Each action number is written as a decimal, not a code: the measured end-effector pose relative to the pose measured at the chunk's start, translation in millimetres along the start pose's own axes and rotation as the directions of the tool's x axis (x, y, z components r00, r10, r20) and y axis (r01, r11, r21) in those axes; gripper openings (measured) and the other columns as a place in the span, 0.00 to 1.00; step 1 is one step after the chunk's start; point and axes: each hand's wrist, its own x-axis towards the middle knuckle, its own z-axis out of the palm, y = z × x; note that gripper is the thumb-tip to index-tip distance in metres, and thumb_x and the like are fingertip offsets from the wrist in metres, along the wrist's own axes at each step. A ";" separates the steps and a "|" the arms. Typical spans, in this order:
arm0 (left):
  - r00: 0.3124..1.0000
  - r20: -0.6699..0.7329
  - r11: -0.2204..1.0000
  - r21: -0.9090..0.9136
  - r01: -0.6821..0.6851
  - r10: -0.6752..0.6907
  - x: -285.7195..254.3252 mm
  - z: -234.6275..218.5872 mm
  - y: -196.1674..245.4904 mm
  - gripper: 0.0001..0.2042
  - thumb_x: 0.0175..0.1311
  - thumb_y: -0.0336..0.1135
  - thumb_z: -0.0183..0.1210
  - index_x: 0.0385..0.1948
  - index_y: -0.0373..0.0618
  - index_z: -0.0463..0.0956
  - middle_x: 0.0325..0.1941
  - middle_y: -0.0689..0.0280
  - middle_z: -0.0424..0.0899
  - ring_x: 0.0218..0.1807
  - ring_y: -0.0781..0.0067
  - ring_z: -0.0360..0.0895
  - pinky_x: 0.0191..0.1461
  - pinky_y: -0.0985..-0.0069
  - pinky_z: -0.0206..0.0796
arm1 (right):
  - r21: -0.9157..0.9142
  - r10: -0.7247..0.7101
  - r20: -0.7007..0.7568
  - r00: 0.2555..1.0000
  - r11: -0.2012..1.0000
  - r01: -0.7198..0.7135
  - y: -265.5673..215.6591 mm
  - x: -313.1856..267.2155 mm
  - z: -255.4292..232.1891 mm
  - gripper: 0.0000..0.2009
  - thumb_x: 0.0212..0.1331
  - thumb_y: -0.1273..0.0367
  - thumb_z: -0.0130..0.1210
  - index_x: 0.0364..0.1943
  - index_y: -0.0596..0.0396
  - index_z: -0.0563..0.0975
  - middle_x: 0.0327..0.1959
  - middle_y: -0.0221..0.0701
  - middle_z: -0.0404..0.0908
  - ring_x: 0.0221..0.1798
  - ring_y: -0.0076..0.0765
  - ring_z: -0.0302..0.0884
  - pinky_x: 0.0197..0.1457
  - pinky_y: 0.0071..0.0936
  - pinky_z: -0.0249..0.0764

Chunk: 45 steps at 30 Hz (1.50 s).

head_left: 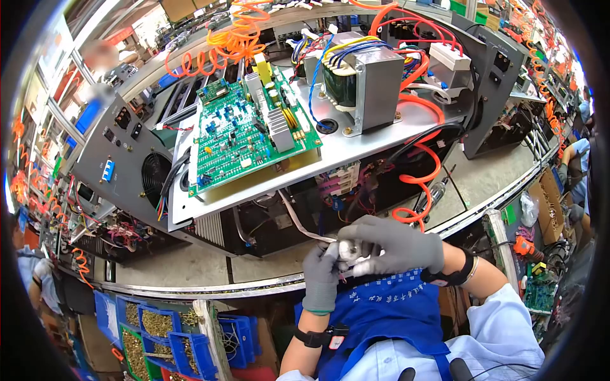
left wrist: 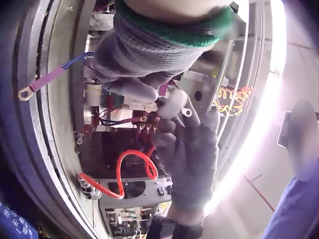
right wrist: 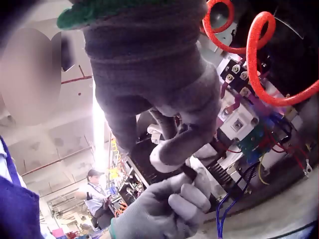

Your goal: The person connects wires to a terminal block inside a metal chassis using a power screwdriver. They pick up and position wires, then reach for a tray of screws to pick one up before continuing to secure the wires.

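Note:
Both gloved hands meet in front of the lower cabinet. My left hand (head_left: pixel 322 279) pinches a small dark piece (right wrist: pixel 189 172) between thumb and fingers; in the head view a pale cable (head_left: pixel 297 219) runs from the cabinet to these fingertips. From the right, my right hand (head_left: pixel 397 244) has its fingers curled at the same spot. A metal ring terminal (left wrist: pixel 187 112) sticks out by its fingertips in the left wrist view. Another ring terminal (left wrist: pixel 25 93), with a purple sleeve and blue wires, extends beside my left hand. Fingers hide most of the held part.
Above the hands, a metal plate (head_left: pixel 413 130) carries a green circuit board (head_left: pixel 244 136) and a transformer (head_left: pixel 362 82). A red coiled hose (head_left: pixel 416 179) hangs to the right. Blue bins (head_left: pixel 159 324) of small parts stand lower left. Another person (right wrist: pixel 96 199) stands farther off.

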 end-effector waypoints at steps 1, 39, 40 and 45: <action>1.000 -0.001 1.000 0.004 -0.001 0.001 -0.7 3.6 2.4 0.07 0.67 0.28 0.51 0.42 0.34 0.73 0.31 0.65 0.79 0.27 0.82 0.75 0.30 0.85 0.67 | -0.045 0.018 -0.042 0.999 0.999 -0.020 -3.9 -0.6 4.4 0.20 0.62 0.60 0.56 0.56 0.51 0.73 0.46 0.41 0.75 0.49 0.45 0.77 0.53 0.35 0.72; 0.708 0.331 0.732 0.069 -0.678 0.624 -97.1 49.2 196.6 0.23 0.75 0.32 0.39 0.69 0.37 0.49 0.22 0.71 0.62 0.10 0.89 0.45 0.08 0.88 0.42 | 0.588 0.258 0.043 0.965 0.775 -0.233 67.7 51.6 20.5 0.31 0.57 0.65 0.53 0.67 0.56 0.61 0.28 0.26 0.75 0.25 0.19 0.70 0.27 0.20 0.70; 0.742 0.339 0.783 0.022 -0.621 0.579 -94.0 50.8 187.2 0.22 0.77 0.35 0.37 0.69 0.40 0.51 0.18 0.71 0.59 0.08 0.88 0.44 0.06 0.87 0.38 | 0.563 0.241 0.068 0.968 0.792 -0.237 69.4 54.3 21.6 0.30 0.56 0.66 0.53 0.65 0.57 0.64 0.28 0.26 0.75 0.25 0.19 0.70 0.27 0.20 0.70; 0.933 0.194 0.909 0.234 -0.344 0.303 -81.9 63.1 126.0 0.21 0.71 0.35 0.45 0.63 0.39 0.63 0.25 0.66 0.76 0.13 0.84 0.58 0.14 0.86 0.47 | 0.485 0.355 0.086 0.931 0.801 -0.351 99.2 58.6 31.7 0.17 0.57 0.66 0.53 0.50 0.56 0.75 0.27 0.26 0.75 0.25 0.19 0.70 0.26 0.20 0.70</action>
